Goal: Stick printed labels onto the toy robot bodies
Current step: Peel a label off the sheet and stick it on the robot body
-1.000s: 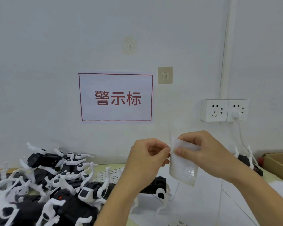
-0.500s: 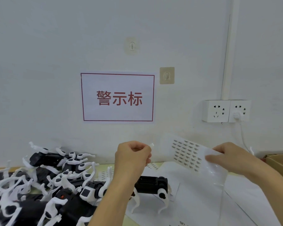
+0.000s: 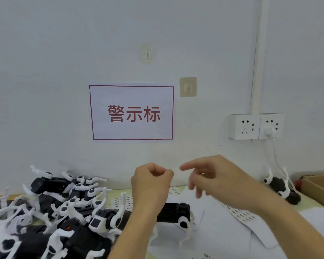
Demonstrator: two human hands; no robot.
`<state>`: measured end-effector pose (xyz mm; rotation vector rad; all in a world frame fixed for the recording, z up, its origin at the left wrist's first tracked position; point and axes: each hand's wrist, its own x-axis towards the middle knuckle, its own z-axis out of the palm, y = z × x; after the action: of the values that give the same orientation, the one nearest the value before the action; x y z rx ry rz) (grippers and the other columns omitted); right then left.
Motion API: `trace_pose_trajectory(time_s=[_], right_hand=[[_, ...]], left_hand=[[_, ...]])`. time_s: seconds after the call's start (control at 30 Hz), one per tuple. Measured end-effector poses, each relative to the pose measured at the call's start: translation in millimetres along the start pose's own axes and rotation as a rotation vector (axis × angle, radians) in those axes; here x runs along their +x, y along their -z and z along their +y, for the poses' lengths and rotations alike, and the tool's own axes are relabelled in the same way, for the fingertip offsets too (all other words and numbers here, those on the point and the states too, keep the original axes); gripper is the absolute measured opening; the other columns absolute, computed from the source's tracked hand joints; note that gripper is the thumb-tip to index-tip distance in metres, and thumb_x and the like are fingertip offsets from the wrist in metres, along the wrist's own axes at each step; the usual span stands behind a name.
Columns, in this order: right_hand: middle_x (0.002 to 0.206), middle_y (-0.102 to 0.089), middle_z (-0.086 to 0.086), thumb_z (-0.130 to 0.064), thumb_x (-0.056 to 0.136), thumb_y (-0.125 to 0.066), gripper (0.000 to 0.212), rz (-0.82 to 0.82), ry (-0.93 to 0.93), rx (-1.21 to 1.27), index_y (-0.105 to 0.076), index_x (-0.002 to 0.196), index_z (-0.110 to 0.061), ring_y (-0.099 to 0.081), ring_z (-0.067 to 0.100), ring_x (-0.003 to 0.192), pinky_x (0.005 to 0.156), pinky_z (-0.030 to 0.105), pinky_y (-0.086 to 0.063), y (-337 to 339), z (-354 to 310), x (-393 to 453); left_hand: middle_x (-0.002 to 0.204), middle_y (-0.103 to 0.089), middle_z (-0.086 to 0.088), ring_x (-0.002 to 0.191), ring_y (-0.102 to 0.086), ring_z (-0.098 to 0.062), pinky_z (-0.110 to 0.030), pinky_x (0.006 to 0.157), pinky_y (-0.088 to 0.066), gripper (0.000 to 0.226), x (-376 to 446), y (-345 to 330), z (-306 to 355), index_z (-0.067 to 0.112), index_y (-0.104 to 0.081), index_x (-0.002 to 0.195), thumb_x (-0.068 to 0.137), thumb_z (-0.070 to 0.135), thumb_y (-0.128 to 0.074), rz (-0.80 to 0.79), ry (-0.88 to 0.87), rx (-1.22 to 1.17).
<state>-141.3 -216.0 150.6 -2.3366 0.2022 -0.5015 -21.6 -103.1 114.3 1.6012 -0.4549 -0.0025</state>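
My left hand [image 3: 151,182] hovers above the table with thumb and forefinger pinched together on a tiny peeled label, which is barely visible. Right below it a black toy robot with white legs [image 3: 173,212] stands on white paper. My right hand [image 3: 213,178] is blurred, its fingers loose and spread, and it holds nothing. The label sheet [image 3: 239,214] with rows of small printed labels lies flat on the table under my right forearm. A second label sheet [image 3: 120,201] lies behind the robot.
A heap of black-and-white toy robots [image 3: 54,212] fills the left of the table. One more robot [image 3: 281,186] lies at the right by a cardboard box [image 3: 318,187]. White paper sheets [image 3: 223,236] cover the middle. The wall behind carries a sign [image 3: 132,113] and sockets [image 3: 256,126].
My left hand peeled a label off the sheet and pulled away to the left. My right hand lowered the sheet, let it go on the table and now moves back empty.
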Motion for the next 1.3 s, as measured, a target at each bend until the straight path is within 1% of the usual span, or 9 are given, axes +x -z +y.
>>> trace_pose_trajectory(time_s=[0.13,0.3,0.43,0.57,0.7,0.8,0.97,1.13,1.3], right_hand=[[0.079,-0.070,-0.002,-0.008,0.088,-0.047,0.029,0.018,0.109,-0.065,-0.066,0.101,-0.025,-0.062,0.022,0.064,0.062,0.034,-0.052,-34.1,-8.6,2.8],[0.078,-0.069,-0.004,-0.003,0.086,-0.043,0.039,0.045,0.102,0.004,-0.068,0.103,-0.028,-0.050,0.006,0.052,0.050,0.015,-0.040,-40.5,-4.3,6.7],[0.080,-0.070,-0.006,-0.005,0.088,-0.046,0.050,0.107,0.073,0.046,-0.060,0.099,-0.052,-0.060,0.007,0.058,0.056,0.021,-0.051,-36.7,-2.2,7.3],[0.079,-0.069,-0.010,-0.010,0.091,-0.050,0.032,0.357,-0.063,0.150,-0.068,0.099,-0.036,-0.060,0.002,0.054,0.049,0.011,-0.042,-29.2,3.8,11.3],[0.069,-0.069,-0.007,-0.005,0.088,-0.052,0.028,0.319,-0.163,0.359,-0.070,0.093,-0.026,-0.058,0.008,0.053,0.051,0.018,-0.040,-19.9,5.1,11.9],[0.068,-0.068,-0.005,-0.003,0.088,-0.052,0.025,0.265,-0.173,0.406,-0.071,0.091,-0.020,-0.057,0.012,0.054,0.050,0.020,-0.039,-17.7,6.2,11.6],[0.067,-0.068,-0.006,-0.004,0.087,-0.052,0.027,0.287,-0.185,0.369,-0.071,0.090,-0.022,-0.057,0.010,0.052,0.048,0.017,-0.039,-18.6,9.8,13.0],[0.064,-0.068,-0.010,-0.008,0.085,-0.059,0.023,0.398,-0.147,0.236,-0.073,0.081,-0.027,-0.059,0.006,0.048,0.045,0.012,-0.040,-22.9,11.0,13.2],[0.076,-0.070,-0.007,-0.021,0.084,-0.072,0.010,0.511,-0.118,0.144,-0.070,0.085,-0.030,-0.069,0.010,0.064,0.051,0.009,-0.039,-23.8,14.5,15.4]], left_hand=[[0.060,-0.069,0.002,0.064,-0.069,-0.017,-0.025,0.058,-0.048,0.016,-2.2,-1.7,0.3,0.015,-0.069,0.066,0.081,0.014,-0.073,0.055,-0.028,0.012],[0.063,-0.071,0.004,0.062,-0.069,-0.015,-0.029,0.061,-0.055,0.015,-3.4,-3.7,1.3,0.017,-0.072,0.069,0.081,0.008,-0.070,0.046,-0.072,-0.028],[0.071,-0.074,0.006,0.066,-0.070,-0.012,-0.033,0.067,-0.060,0.027,-3.5,-3.8,1.9,0.023,-0.075,0.078,0.089,0.004,-0.061,-0.064,-0.121,-0.065],[0.077,-0.075,0.009,0.065,-0.068,-0.006,-0.022,0.060,-0.056,0.028,-2.8,-4.5,2.0,0.024,-0.075,0.089,0.094,0.004,-0.057,-0.120,-0.108,-0.100],[0.082,-0.077,0.006,0.069,-0.069,-0.006,-0.021,0.060,-0.055,0.018,-2.3,-3.3,3.0,0.020,-0.074,0.099,0.097,0.008,-0.060,-0.238,-0.056,-0.195],[0.081,-0.077,0.000,0.072,-0.071,-0.010,-0.023,0.063,-0.055,0.013,-3.3,-2.7,5.7,0.017,-0.076,0.094,0.095,0.012,-0.064,-0.300,-0.075,-0.222],[0.072,-0.075,0.001,0.064,-0.069,-0.008,-0.020,0.059,-0.055,0.012,-2.9,-3.7,5.1,0.017,-0.076,0.083,0.093,0.013,-0.069,-0.250,-0.100,-0.161],[0.069,-0.074,0.004,0.062,-0.068,-0.005,-0.021,0.058,-0.052,0.015,-3.8,-6.1,3.7,0.021,-0.075,0.077,0.090,0.015,-0.071,-0.201,-0.134,-0.093],[0.068,-0.074,0.004,0.062,-0.068,-0.005,-0.022,0.061,-0.050,0.015,-4.0,-7.2,2.0,0.020,-0.075,0.077,0.089,0.013,-0.071,-0.152,-0.144,-0.091]])
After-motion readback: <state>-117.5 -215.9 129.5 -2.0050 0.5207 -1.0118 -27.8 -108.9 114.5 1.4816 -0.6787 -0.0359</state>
